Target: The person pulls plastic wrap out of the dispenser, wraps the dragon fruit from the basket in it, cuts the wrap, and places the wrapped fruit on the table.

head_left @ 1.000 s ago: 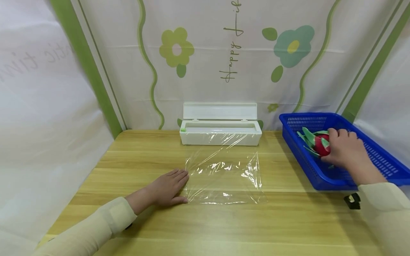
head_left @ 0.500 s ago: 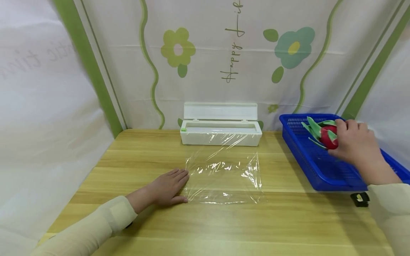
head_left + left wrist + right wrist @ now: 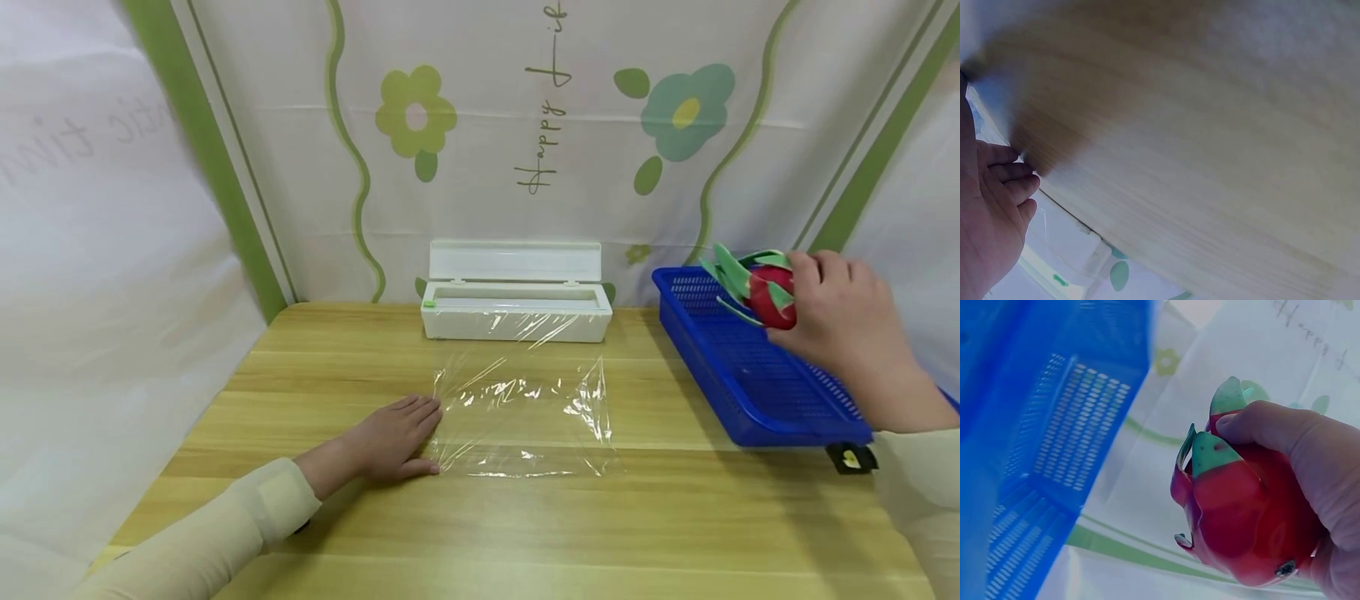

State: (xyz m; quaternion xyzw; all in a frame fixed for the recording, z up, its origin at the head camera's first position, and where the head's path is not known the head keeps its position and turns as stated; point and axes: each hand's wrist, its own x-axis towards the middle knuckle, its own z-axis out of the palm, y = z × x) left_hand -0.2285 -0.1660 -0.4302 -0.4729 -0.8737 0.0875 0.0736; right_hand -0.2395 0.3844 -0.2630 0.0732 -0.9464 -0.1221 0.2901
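My right hand (image 3: pixel 847 321) grips a red dragon fruit (image 3: pixel 772 296) with green leaf tips, held above the blue basket (image 3: pixel 693 358). In the right wrist view the thumb lies across the dragon fruit (image 3: pixel 1241 512), and the basket wall (image 3: pixel 1079 425) is to its left. My left hand (image 3: pixel 393 442) lies with straight fingers on the table, fingertips at the left edge of a sheet of clear plastic wrap (image 3: pixel 525 417). The wrap runs from a white dispenser box (image 3: pixel 517 325) whose lid stands raised. In the left wrist view the left hand's fingers (image 3: pixel 1019 187) are extended.
The wooden table (image 3: pixel 480 533) meets a printed curtain (image 3: pixel 480 167) behind the box. The basket stands at the table's right side. A black strap piece (image 3: pixel 851 458) shows by the right sleeve, close to the basket's near corner.
My right hand has lifted the dragon fruit up out of the basket, shifting slightly right. The left hand, the plastic wrap and the box stay where they were.
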